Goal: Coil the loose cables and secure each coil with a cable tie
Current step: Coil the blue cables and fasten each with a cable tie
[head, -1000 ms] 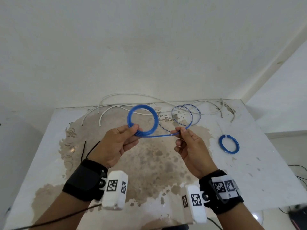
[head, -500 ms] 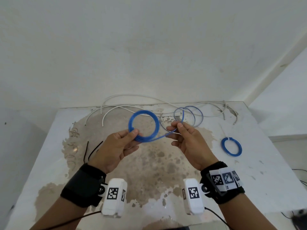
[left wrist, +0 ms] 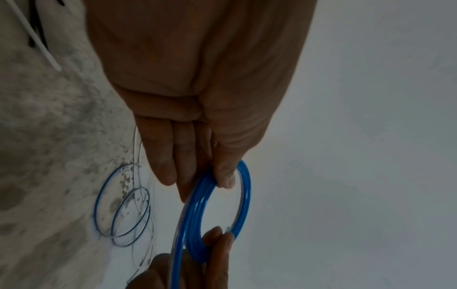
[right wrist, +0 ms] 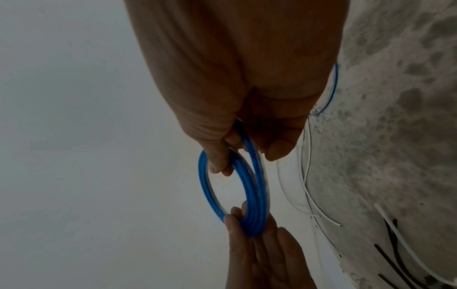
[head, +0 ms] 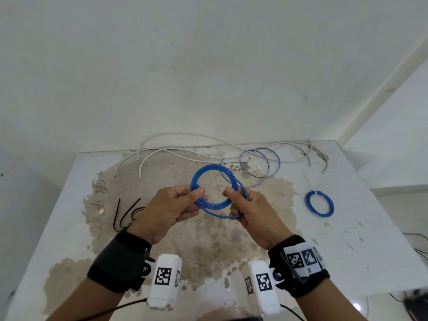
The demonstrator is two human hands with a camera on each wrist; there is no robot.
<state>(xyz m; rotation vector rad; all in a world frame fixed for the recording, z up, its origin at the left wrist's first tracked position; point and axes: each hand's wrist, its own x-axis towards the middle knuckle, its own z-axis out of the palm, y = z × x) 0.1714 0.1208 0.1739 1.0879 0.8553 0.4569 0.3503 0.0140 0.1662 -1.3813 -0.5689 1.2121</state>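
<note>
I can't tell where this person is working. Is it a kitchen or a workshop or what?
Probably a plain, bare room with a makeshift work table, not a kitchen. The stained white tabletop sits against a blank white wall, holding only loose white cables, a tied blue cable coil and black cable ties.

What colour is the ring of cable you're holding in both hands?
Blue. The coil shows best in the head view, held between the left hand and right hand.

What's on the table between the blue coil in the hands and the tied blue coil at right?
Nothing: in the head view only bare, stained table separates the held blue coil from the tied blue coil.
</note>
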